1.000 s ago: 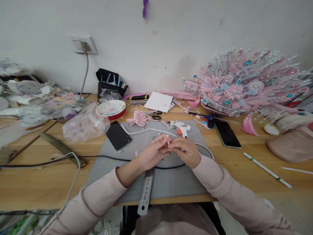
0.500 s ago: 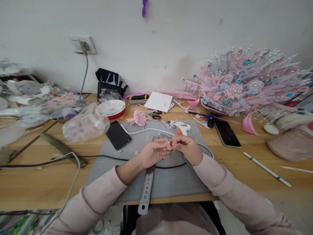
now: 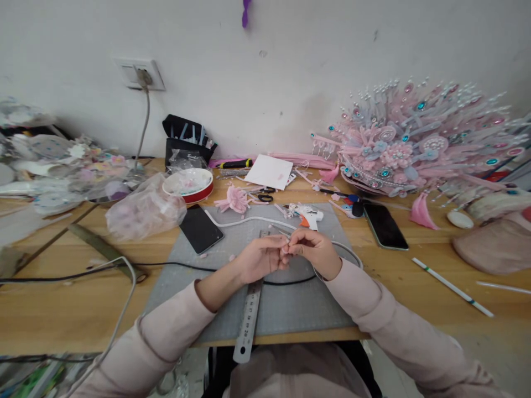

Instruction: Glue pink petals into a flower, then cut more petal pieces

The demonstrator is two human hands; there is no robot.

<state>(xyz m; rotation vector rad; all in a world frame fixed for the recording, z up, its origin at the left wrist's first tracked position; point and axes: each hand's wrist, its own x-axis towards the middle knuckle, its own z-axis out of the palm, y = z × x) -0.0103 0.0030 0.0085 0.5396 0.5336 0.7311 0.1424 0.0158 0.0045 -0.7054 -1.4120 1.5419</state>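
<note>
Above the grey cutting mat (image 3: 307, 312), my left hand (image 3: 263, 257) and my right hand (image 3: 315, 251) meet fingertip to fingertip. Both are closed in a pinch around a small pale pink piece (image 3: 285, 250), mostly covered by the fingers; its kind is too small to make out. Under my left wrist a steel ruler (image 3: 248, 320) lies on the mat, its end jutting past the table edge. Just beyond my hands rests a white and orange hot glue gun (image 3: 310, 215). A pink fuzzy flower shape (image 3: 233, 200) and black-handled scissors (image 3: 264, 194) lie farther back.
A black phone (image 3: 201, 229) lies at the mat's left, another phone (image 3: 385, 226) to the right. A red-rimmed bowl (image 3: 199, 194) and a plastic bag (image 3: 145, 213) stand left. The large beaded pink headdress (image 3: 398, 143) fills the back right. A black cable (image 3: 178, 265) crosses the mat.
My fingers have shifted slightly around the small pink piece, and less of it shows between them. Both hands stay in nearly the same place; nothing else has moved.
</note>
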